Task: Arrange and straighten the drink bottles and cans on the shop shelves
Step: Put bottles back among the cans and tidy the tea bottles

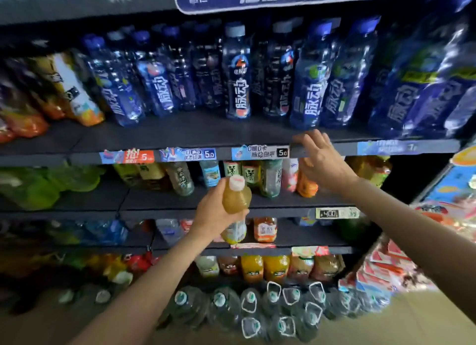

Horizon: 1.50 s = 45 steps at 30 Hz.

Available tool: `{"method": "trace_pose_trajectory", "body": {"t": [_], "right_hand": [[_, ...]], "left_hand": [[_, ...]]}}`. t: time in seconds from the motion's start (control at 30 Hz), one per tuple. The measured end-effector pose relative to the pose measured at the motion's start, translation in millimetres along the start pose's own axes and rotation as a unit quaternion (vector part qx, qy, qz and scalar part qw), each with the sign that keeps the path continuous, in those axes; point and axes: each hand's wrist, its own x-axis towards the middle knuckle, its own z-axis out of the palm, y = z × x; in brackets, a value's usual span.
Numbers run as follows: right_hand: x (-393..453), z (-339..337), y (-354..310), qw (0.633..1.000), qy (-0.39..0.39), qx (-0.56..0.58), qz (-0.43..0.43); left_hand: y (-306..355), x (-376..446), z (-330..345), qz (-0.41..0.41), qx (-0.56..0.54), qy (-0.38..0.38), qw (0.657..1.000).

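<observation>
Left hand (215, 215) grips a white-capped amber plastic drink bottle (235, 205), not yet shelved, below the dark shelf edge (180, 155); right hand (322, 161), fingers relaxed, rests there. Blue bottles (164, 87) above lean; much remains.

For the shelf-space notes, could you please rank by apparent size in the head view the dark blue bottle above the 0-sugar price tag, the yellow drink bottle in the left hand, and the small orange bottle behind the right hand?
1. Dark blue bottle.
2. Yellow drink bottle, although nearer the camera.
3. Small orange bottle, partly hidden by the right hand.

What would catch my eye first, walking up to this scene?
The row of tall blue bottles on the top shelf. Below them, the left hand holds a yellow-brown bottle with a pale cap, at mid-frame. The right hand reaches the top shelf's front edge.
</observation>
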Motion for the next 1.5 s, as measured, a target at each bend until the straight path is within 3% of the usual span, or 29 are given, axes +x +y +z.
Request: {"method": "trace_pose_trajectory", "body": {"t": [0.1,0.23,0.43,0.67,0.77,0.87,1.0,1.2,1.37,1.5], "right_hand": [[6,-28,5,0.999,0.028,0.013,-0.025],[23,-82,12,0.986,0.151,0.057,-0.051],[58,-170,7,0.937,0.322,0.128,-0.045],[114,-210,4,0.952,0.25,0.178,0.015],[128,-213,3,0.95,0.267,0.159,0.018],[155,-230,2,0.951,0.273,0.143,0.028],[198,-232,0,0.959,0.17,0.182,0.132],[231,-215,0,0.931,0.206,0.216,0.211],[221,-222,-6,0.919,0.276,0.249,0.129],[203,-243,-66,0.895,0.336,0.291,0.024]], "left_hand": [[48,2,-15,0.037,-0.03,0.024,0.999],[116,15,-36,0.132,-0.055,0.091,0.985],[206,43,-84,0.194,-0.192,0.186,0.944],[257,66,-120,0.222,-0.24,0.256,0.91],[258,70,-131,0.212,-0.255,0.275,0.902],[256,71,-138,0.204,-0.256,0.275,0.904],[256,75,-144,0.173,-0.242,0.278,0.913],[246,81,-162,0.159,-0.238,0.267,0.92],[215,78,-180,0.151,-0.249,0.247,0.924],[188,77,-203,0.127,-0.306,0.26,0.907]]}}
